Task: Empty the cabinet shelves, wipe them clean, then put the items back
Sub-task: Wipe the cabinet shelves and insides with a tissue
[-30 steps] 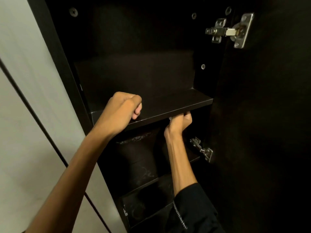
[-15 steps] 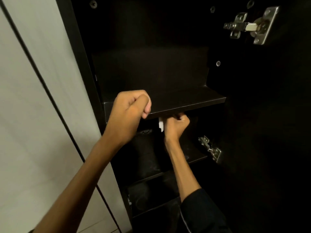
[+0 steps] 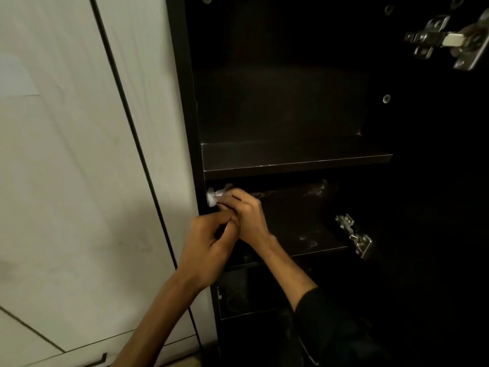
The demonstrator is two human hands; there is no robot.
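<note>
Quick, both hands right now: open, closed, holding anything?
Left hand: fingers curled, nothing visibly held.
Right hand: fingers pinch a white tissue against the cabinet's left wall.

Dim, murky cabinet (image 3: 291, 107) interior; brighter pale wall (image 3: 66, 128) left; slight softness.

Upper hinge (image 3: 447, 41) (metal) cut off at right edge.
</note>
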